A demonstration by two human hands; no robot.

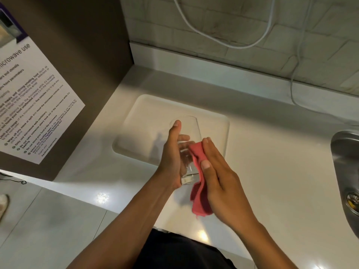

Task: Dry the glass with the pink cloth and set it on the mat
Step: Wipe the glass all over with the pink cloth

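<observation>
Left hand (172,154): gripping the glass (189,150), fingers wrapped around its side, holding it tilted above the mat (147,121).
Right hand (219,177): pressing the pink cloth (198,183) against the glass's side, fingers closed on it.
Mat: lying on the white desk (262,171), beside the sink (343,162).

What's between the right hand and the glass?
In the head view, the pink cloth lies pressed between the right hand and the side of the glass, which the left hand holds.
</observation>
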